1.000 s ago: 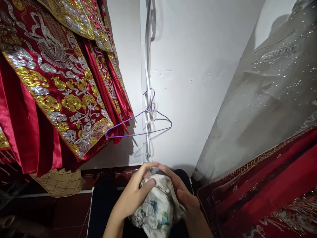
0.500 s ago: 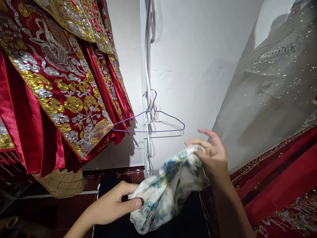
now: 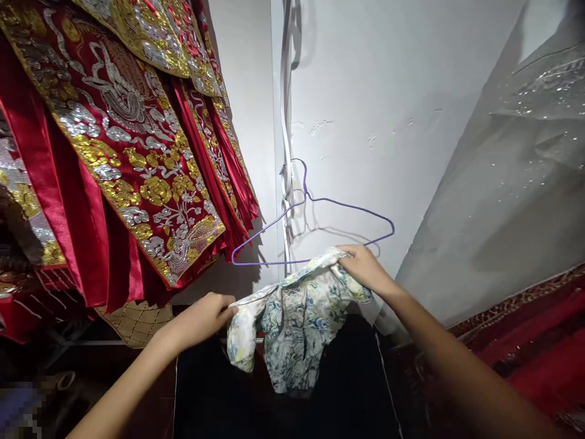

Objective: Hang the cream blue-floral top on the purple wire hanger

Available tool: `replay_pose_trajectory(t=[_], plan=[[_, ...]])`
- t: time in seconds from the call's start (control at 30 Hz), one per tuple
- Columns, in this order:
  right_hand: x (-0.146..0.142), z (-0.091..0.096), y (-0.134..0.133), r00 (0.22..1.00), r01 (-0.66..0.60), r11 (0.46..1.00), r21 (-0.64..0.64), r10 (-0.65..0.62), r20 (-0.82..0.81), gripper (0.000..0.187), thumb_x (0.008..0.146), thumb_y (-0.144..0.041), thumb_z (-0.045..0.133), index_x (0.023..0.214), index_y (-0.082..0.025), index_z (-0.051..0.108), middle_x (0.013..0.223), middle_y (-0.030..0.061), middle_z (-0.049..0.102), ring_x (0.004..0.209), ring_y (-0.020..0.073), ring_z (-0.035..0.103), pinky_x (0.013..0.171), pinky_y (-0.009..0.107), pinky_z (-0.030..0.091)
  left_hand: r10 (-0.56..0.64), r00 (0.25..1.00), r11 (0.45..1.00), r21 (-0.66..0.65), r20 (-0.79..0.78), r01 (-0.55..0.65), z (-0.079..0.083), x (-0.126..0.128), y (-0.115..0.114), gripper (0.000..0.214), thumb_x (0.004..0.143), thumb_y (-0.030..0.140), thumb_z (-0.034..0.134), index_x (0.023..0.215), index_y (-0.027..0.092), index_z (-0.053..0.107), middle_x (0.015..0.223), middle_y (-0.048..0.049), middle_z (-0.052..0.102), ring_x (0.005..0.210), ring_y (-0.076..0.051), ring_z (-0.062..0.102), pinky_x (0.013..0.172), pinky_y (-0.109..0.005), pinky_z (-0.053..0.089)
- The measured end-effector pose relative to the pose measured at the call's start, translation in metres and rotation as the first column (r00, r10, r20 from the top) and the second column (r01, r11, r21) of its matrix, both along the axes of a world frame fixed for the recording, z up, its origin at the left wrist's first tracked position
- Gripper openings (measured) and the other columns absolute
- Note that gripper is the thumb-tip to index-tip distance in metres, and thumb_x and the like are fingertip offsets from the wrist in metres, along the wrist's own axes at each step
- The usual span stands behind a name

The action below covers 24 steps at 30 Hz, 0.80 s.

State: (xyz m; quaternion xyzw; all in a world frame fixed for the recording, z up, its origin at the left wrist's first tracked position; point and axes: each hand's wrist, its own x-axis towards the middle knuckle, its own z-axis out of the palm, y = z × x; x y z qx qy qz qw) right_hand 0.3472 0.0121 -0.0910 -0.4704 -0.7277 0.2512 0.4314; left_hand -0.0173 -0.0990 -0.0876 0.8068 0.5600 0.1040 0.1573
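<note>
A small floral shirt [image 3: 297, 323], white with blue, green and yellow print, is stretched between my two hands. My left hand [image 3: 208, 317] pinches its upper edge near the left sleeve. At the other end, my right hand [image 3: 363, 266] is closed on the same edge, just below the hanger's right side. A purple wire hanger [image 3: 350, 204] hangs by its hook behind and above the shirt; its bottom bar is partly covered by the cloth and my right hand.
Red garments with gold and silver embroidery [image 3: 155, 189] hang at the left. A white strap [image 3: 284, 122] runs down the white wall [image 3: 365, 73]. On the right are a sheer sparkly covering [image 3: 503, 183] and red fabric [image 3: 539, 347]. Black cloth [image 3: 219, 390] lies below.
The bunched shirt has been spread out and raised toward the hanger. My right hand has closed on its edge. The hanger appears nearer and its right side is tilted higher.
</note>
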Motion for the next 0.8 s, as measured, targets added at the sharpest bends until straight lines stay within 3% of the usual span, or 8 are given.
replay_pose_trajectory(t=[0.1,0.17,0.27,0.43,0.53,0.67,0.73,0.8], plan=[[0.019,0.015,-0.018,0.996,0.038,0.999,0.028,-0.04,0.082,0.018,0.07,-0.025,0.05,0.06,-0.018,0.063,0.06,0.0005,0.061,0.064,0.0193,0.057,0.056,0.025,0.039,-0.018,0.999,0.998,0.063,0.041,0.015,0.014,-0.002,0.013,0.033,0.098,0.036,0.039,0.104,0.021,0.068,0.107,-0.0086,0.073,0.097,-0.026,0.068,0.091,-0.035,0.047],[0.025,0.024,-0.024,0.995,0.034,0.999,0.021,-0.036,0.089,0.018,0.071,-0.024,0.049,0.065,-0.018,0.065,0.064,0.0004,0.062,0.065,0.019,0.057,0.056,0.025,0.039,-0.032,0.995,0.976,0.219,0.092,0.011,0.033,-0.001,0.019,0.037,0.099,0.034,0.037,0.125,0.023,0.061,0.139,-0.0089,0.06,0.126,-0.027,0.057,0.11,-0.039,0.037],[0.024,0.028,-0.03,0.998,-0.041,0.999,-0.03,0.042,0.039,0.018,0.071,-0.021,0.047,0.069,-0.018,0.065,0.07,0.0004,0.064,0.069,0.0191,0.058,0.059,0.025,0.042,-0.082,0.982,0.929,0.37,0.171,0.013,0.061,0.001,0.028,0.037,0.099,0.035,0.036,0.125,0.023,0.06,0.158,-0.0061,0.038,0.144,-0.025,0.038,0.119,-0.039,0.027],[-0.006,0.022,-0.055,0.987,-0.16,0.986,-0.038,0.159,-0.028,0.024,0.066,-0.014,0.043,0.074,-0.018,0.066,0.073,0.0007,0.065,0.076,0.0195,0.061,0.067,0.026,0.045,-0.13,0.925,0.887,0.458,0.358,-0.053,0.076,0.024,0.055,0.025,0.095,0.03,0.044,0.11,0.021,0.061,0.144,-0.0093,0.055,0.133,-0.025,0.051,0.111,-0.039,0.038],[-0.016,0.02,-0.078,0.983,-0.185,0.982,-0.033,0.185,-0.013,0.05,0.064,-0.011,0.042,0.104,-0.021,0.071,0.09,0.0011,0.069,0.082,0.019,0.062,0.072,0.025,0.047,-0.177,0.901,0.869,0.493,0.397,-0.047,0.072,0.038,0.071,0.025,0.092,0.021,0.045,0.113,0.02,0.058,0.121,-0.0079,0.068,0.111,-0.022,0.063,0.097,-0.035,0.047],[0.009,0.029,-0.087,0.995,0.098,0.993,0.062,-0.096,-0.039,0.086,0.07,-0.013,0.05,0.154,-0.026,0.034,0.087,0.0019,0.069,0.066,0.0171,0.06,0.058,0.025,0.046,-0.164,0.937,0.847,0.531,0.308,-0.026,0.069,0.035,0.073,0.025,0.092,0.017,0.041,0.104,0.019,0.062,0.1,-0.0039,0.071,0.09,-0.019,0.065,0.083,-0.03,0.047],[0.03,0.037,-0.077,0.956,0.291,0.948,0.126,-0.284,-0.07,0.098,0.072,-0.016,0.057,0.16,-0.023,0.014,0.086,0.003,0.07,0.057,0.0159,0.056,0.049,0.024,0.041,-0.139,0.955,0.839,0.543,0.261,-0.026,0.071,0.031,0.067,0.022,0.092,0.018,0.042,0.102,0.019,0.062,0.094,-0.0027,0.069,0.083,-0.018,0.063,0.078,-0.029,0.045],[0.049,0.046,-0.06,0.914,0.405,0.903,0.141,-0.405,-0.034,0.099,0.071,-0.019,0.062,0.159,-0.018,0.017,0.089,0.0059,0.071,0.052,0.0141,0.051,0.045,0.024,0.038,-0.16,0.955,0.839,0.544,0.251,-0.002,0.076,0.031,0.058,0.022,0.094,0.021,0.043,0.108,0.02,0.06,0.098,-0.0028,0.069,0.086,-0.018,0.063,0.08,-0.028,0.045]])
